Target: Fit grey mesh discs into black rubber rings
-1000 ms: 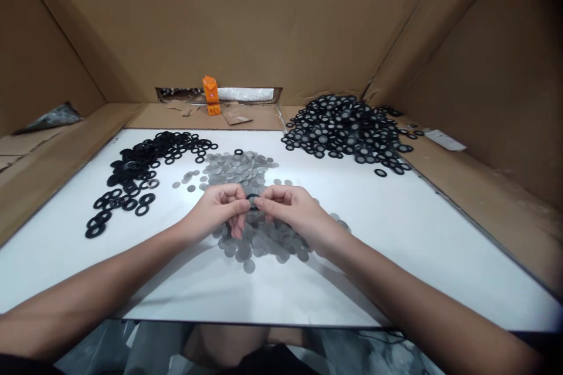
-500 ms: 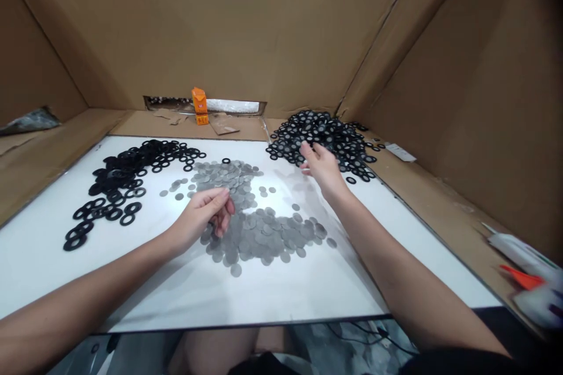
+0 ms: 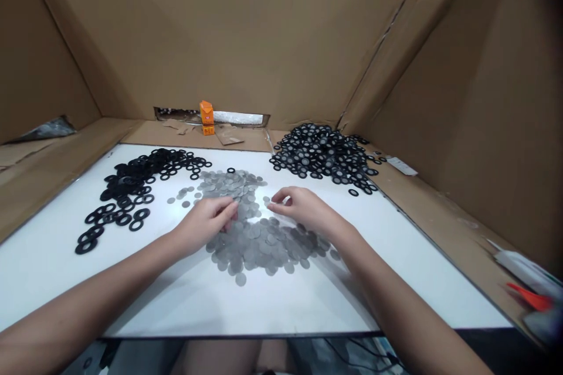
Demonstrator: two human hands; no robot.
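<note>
My left hand (image 3: 206, 221) is closed over the left side of the grey disc pile (image 3: 264, 243), thumb pressed against curled fingers. Whatever it may hold is hidden. To its right, my right hand (image 3: 299, 208) hovers above the pile with thumb and index finger slightly apart, tips close to a loose grey disc (image 3: 266, 200). I see nothing held between them. Black rings (image 3: 127, 181) lie heaped and scattered on the left of the white tabletop. At the back right is a heap of black rings with grey centres (image 3: 321, 155).
Cardboard walls (image 3: 220, 41) enclose the back and sides. A small orange box (image 3: 206, 117) stands by a slot in the back wall. One black ring (image 3: 231, 170) lies at the disc pile's far edge. A white tube-like item and an orange piece (image 3: 530, 296) lie at the right.
My right hand has moved from the back-right heap down and left to the grey discs. My left hand stays closed over the pile. The camera view has shifted slightly.
</note>
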